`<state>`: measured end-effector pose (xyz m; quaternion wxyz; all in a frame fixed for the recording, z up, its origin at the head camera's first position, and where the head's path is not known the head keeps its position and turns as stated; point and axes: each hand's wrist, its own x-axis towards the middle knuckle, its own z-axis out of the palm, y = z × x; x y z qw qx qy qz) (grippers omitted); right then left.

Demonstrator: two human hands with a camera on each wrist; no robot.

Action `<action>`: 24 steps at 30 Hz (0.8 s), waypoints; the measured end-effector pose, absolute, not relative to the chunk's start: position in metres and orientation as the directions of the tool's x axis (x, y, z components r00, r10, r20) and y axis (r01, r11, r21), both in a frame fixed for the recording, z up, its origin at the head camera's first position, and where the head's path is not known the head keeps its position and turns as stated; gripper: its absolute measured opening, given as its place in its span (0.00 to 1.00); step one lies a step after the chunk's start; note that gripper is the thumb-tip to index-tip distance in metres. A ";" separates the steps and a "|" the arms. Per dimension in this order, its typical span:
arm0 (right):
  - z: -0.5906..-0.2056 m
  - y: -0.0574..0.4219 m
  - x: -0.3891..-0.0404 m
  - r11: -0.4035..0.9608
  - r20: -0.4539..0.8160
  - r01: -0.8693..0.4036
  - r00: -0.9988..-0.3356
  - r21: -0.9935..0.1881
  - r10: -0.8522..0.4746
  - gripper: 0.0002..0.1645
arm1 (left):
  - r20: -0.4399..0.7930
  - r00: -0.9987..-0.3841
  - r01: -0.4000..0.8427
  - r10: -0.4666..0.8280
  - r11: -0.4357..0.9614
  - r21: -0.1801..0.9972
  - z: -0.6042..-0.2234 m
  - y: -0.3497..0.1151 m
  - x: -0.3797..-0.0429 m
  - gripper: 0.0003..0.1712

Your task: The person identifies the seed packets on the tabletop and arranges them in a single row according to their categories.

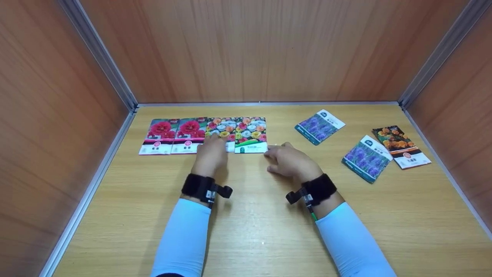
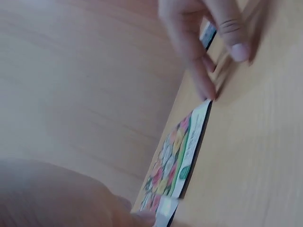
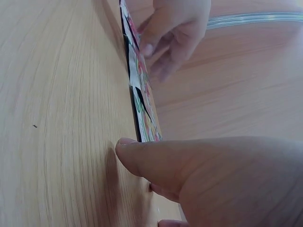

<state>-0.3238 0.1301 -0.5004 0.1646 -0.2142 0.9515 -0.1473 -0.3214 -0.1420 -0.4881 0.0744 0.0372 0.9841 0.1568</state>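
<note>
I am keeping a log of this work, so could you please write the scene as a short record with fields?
Row, left to right: first red-flower packet, second red-flower packet, first mixed-flower packet, second mixed-flower packet
Left hand: fingers over first mixed-flower packet
Right hand: fingertip at second mixed-flower packet's near right corner
Right of row: upper purple-flower packet, lower purple-flower packet, orange-flower packet
Surface: wood-look table

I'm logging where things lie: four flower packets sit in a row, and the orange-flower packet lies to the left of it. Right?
Not quite: the orange-flower packet lies to the right of the row of four flower packets, as the head view shows.
</note>
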 end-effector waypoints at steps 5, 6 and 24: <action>-0.501 0.130 -0.324 0.866 -0.252 -0.373 -0.850 -0.334 -0.463 0.34 | -0.149 -0.983 0.054 0.111 0.939 0.341 -0.488 -0.149 -0.320 0.26; -0.501 0.130 -0.324 0.867 -0.253 -0.374 -0.850 -0.330 -0.463 0.34 | -0.153 -0.982 0.056 0.114 0.939 0.338 -0.489 -0.148 -0.320 0.25; -0.497 0.148 -0.332 0.877 -0.219 -0.264 -0.902 -0.402 -0.371 0.39 | -0.164 -0.964 0.139 0.209 0.923 0.359 -0.497 -0.105 -0.319 0.32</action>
